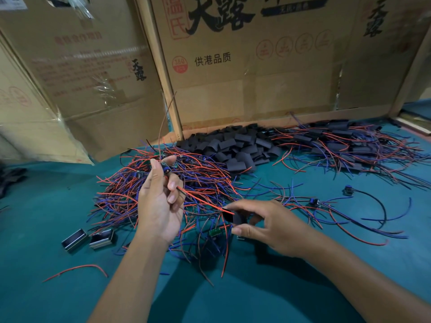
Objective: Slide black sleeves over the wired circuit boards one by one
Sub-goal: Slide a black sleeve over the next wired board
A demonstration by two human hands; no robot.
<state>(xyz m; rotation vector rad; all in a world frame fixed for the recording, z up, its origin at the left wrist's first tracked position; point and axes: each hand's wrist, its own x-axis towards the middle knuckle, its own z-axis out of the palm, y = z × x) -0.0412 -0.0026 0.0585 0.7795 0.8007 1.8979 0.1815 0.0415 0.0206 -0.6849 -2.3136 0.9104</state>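
Your left hand (161, 203) pinches a wired circuit board (168, 170) above the pile of red and blue wires (130, 190). Just right of that pile, your right hand (268, 226) grips a black sleeve (234, 216); the board's red wire (203, 200) reaches the sleeve's mouth.

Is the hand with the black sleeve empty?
No, the right hand pinches a black sleeve between thumb and fingers, and a red wire from the left hand reaches its opening.
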